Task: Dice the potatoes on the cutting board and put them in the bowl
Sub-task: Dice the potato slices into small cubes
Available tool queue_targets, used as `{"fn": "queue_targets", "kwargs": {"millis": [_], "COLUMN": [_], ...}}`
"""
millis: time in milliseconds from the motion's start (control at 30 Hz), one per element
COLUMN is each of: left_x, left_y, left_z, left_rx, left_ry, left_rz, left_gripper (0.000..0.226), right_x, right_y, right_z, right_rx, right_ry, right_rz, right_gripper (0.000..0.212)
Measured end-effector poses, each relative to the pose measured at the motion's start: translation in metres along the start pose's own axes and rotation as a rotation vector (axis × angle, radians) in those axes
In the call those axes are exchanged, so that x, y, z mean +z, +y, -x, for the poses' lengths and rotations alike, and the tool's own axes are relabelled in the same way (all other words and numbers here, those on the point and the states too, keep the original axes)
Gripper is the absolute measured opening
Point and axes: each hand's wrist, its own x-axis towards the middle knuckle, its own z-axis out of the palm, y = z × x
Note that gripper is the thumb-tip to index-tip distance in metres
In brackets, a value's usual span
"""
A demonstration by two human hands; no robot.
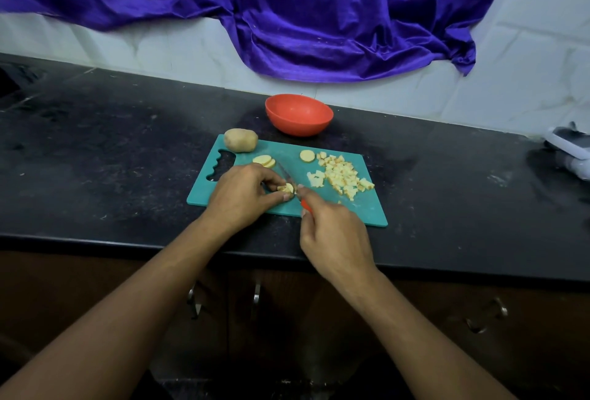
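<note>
We've got a potato piece (pixel 286 188) mid cutting board (pixel 351 211), pinched in our left hand (pixel 244 193); our right hand (pixel 335 235) grips the red-handled knife (pixel 287 177), blade against it. Diced potato (pixel 341 176) heaps just right, whole potato (pixel 241 140) at the far corner, orange bowl (pixel 298 116) beyond.

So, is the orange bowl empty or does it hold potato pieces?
Empty: inside the bowl only plain orange shows; the diced potato lies on the cutting board.

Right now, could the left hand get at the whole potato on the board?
Probably yes, once freed: the left hand pinches a potato piece, but the whole potato lies close beyond it, only flat slices between.
</note>
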Motion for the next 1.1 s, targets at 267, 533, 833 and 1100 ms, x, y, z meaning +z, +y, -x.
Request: {"fn": "queue_targets", "kwargs": {"millis": [267, 533, 833, 1100], "left_x": [-0.002, -0.002, 0.000, -0.002], "left_y": [0.004, 0.003, 0.003, 0.005], "left_z": [0.002, 0.003, 0.002, 0.002], "left_rx": [-0.014, -0.052, -0.019, -0.050], "left_ry": [-0.011, 0.012, 0.032, 0.021], "left_rz": [0.038, 0.049, -0.028, -0.022], "left_gripper": [0.024, 0.022, 0.025, 0.019], "right_x": [-0.001, -0.002, -0.005, -0.001], "right_y": [0.001, 0.002, 0.000, -0.001], "right_z": [0.006, 0.005, -0.002, -0.006], "right_rx": [-0.020, -0.014, 0.095, 0.107], "right_ry": [0.025, 0.011, -0.004, 0.004], "right_rz": [-0.068, -0.079, -0.141, -0.203], "right_gripper": [0.049, 0.048, 0.046, 0.048]}}
